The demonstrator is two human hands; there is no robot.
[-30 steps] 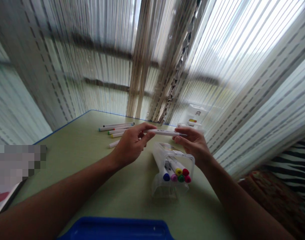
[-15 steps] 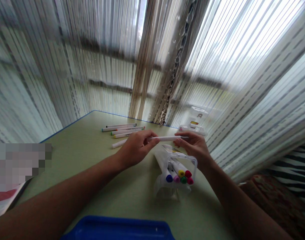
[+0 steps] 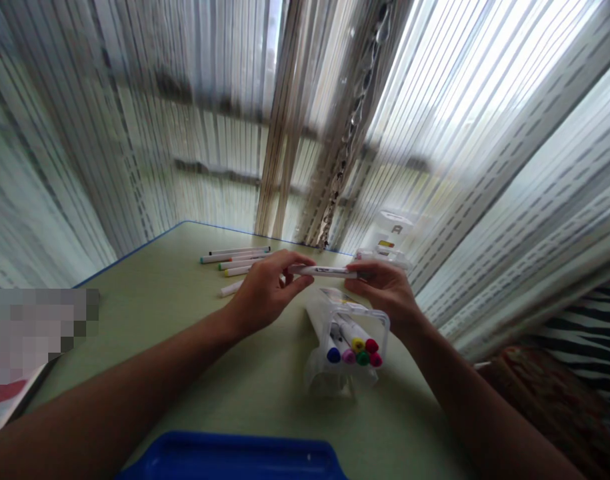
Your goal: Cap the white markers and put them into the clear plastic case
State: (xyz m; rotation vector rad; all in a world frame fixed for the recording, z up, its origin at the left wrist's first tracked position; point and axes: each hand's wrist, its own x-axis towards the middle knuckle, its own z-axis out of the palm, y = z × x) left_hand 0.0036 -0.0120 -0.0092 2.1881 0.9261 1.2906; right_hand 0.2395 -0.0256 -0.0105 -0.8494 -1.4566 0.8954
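I hold a white marker pen (image 3: 327,271) level between both hands above the green table (image 3: 185,320). My left hand (image 3: 265,293) pinches its left end with thumb and fingers. My right hand (image 3: 385,290) grips its right end. Just below the pen a clear plastic case (image 3: 347,337) lies on its side, with several markers inside showing blue, pink, yellow, green and red caps. Behind my left hand several loose markers (image 3: 237,259) lie in a row on the table, and one white marker (image 3: 231,288) lies apart, nearer me.
A blue tray edge (image 3: 235,457) sits at the near table edge. Striped curtains hang round the table's far sides. A white box (image 3: 392,233) stands at the far right corner. A zebra-patterned cushion (image 3: 589,353) lies to the right.
Both hands stay on the white marker; they have drawn slightly closer together along it, and the dark thin tip seen at its right end earlier no longer shows.
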